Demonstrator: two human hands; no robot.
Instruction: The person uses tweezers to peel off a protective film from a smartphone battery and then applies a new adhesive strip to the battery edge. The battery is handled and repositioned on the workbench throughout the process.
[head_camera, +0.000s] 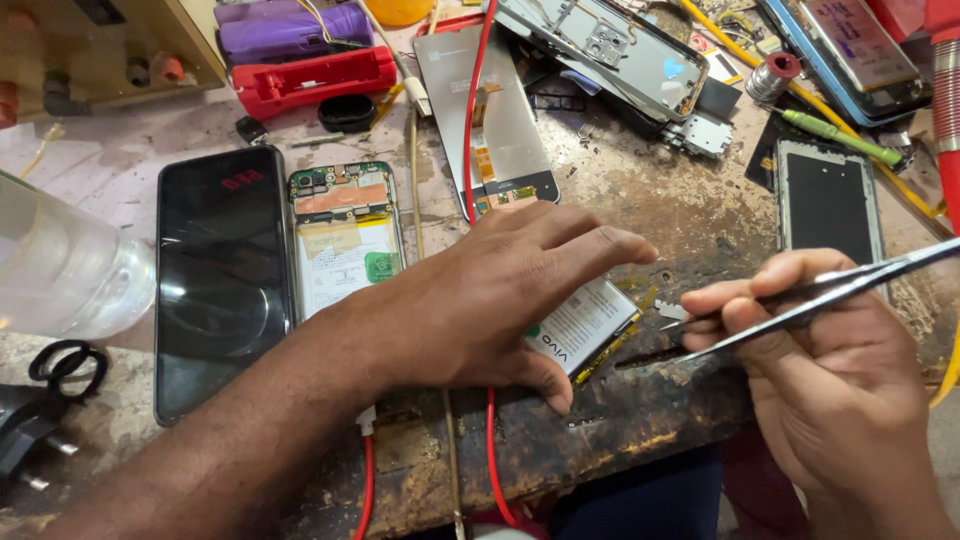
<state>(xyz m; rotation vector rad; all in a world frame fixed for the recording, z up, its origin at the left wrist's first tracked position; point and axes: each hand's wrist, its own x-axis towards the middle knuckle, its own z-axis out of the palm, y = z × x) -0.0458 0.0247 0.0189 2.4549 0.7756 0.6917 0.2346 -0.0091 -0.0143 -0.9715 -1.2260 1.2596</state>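
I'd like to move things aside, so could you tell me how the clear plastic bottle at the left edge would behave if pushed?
The clear plastic bottle lies on its side, so it would probably roll. It looks thin-walled, likely light and easily dented. Its smooth, glossy surface may be slippery.

Red case (315, 80); purple cells (290, 28); black glossy phone (222, 280); white battery (585, 328); silver tweezers (830, 290); green pen (840, 138).

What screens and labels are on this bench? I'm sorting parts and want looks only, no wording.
Phone, left: black glass, faint red reflection.
Open phone, beside it: white battery label, green square.
Battery, under left hand: white label.
Screen frame, right: black rectangle.
Right hand holds tweezers.
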